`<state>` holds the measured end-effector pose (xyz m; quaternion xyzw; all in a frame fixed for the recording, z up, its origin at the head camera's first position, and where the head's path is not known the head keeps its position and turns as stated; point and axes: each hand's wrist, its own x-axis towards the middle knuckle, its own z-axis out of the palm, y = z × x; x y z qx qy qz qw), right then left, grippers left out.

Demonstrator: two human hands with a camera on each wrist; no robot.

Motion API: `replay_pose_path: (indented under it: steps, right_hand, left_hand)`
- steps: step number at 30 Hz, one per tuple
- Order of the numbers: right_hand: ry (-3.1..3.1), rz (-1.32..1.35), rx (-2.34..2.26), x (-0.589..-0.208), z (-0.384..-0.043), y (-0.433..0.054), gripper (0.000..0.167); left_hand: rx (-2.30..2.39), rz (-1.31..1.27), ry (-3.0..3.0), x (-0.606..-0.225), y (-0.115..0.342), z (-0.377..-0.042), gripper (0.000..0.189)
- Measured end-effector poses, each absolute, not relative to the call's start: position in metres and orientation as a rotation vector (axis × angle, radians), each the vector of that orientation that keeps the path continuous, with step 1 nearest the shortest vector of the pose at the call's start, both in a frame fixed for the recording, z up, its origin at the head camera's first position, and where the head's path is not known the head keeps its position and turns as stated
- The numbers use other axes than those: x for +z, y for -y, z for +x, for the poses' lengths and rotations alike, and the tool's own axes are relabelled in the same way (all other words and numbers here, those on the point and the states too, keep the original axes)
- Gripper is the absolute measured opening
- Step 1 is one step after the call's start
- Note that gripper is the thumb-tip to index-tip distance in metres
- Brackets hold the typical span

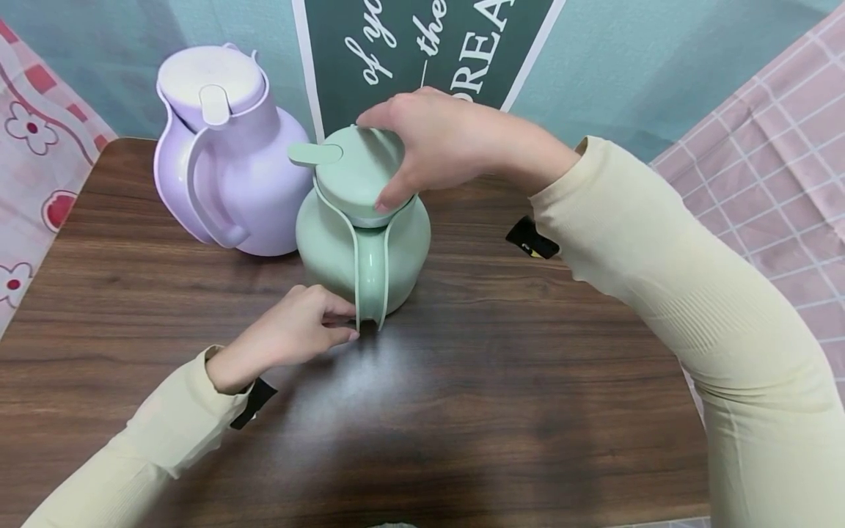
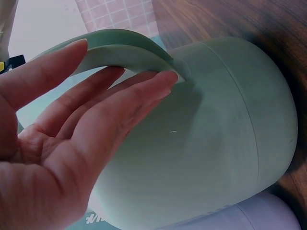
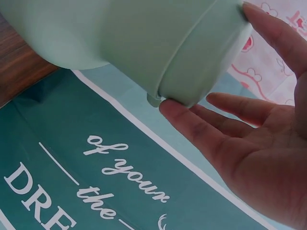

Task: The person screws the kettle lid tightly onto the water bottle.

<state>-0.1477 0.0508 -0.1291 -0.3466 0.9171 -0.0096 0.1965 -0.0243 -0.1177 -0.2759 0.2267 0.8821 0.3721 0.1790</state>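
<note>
A pale green vacuum jug stands upright on the table, its handle facing the near side. Low on that handle is my left hand, with the thumb at its outer edge and the fingers on the inner side, near the jug's body. From above, my right hand grips the jug's round lid; thumb and fingers spread to opposite sides of its rim. The lid sits in the jug's neck in the right wrist view. A flat green lever points left from the lid.
Left of the green jug, and close to it, stands a lilac jug of similar shape. Behind them hangs a teal cloth with a dark green lettered panel. The wooden table extends toward the near side. Pink patterned cloths border both sides.
</note>
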Motion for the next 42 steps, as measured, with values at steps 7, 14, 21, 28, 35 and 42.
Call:
replay_pose_path:
  steps: [7, 14, 21, 28, 35, 42]
  right_hand:
    - [-2.621, -0.993, -0.029, -0.125, -0.139, -0.05, 0.054]
    - [-2.599, -1.042, -0.001, -0.127, -0.147, -0.054, 0.043]
    - [-2.656, -1.056, 0.06, -0.14, -0.161, -0.059, 0.045]
    - [-2.622, -1.033, 0.042, -0.136, -0.161, -0.061, 0.047]
    - [-2.506, -1.023, 0.058, -0.129, -0.163, -0.06, 0.077]
    - [-2.572, -1.076, 0.025, -0.135, -0.162, -0.059, 0.053]
  left_hand:
    - [1.051, 0.637, -2.494, -0.275, 0.118, -0.024, 0.01]
    - [1.046, 0.624, -2.489, -0.275, 0.118, -0.024, 0.011]
    - [1.058, 0.623, -2.486, -0.275, 0.118, -0.024, 0.009]
    - [1.062, 0.626, -2.485, -0.276, 0.118, -0.024, 0.009]
    - [1.052, 0.631, -2.488, -0.275, 0.118, -0.025, 0.011]
    - [1.052, 0.639, -2.492, -0.275, 0.118, -0.025, 0.011]
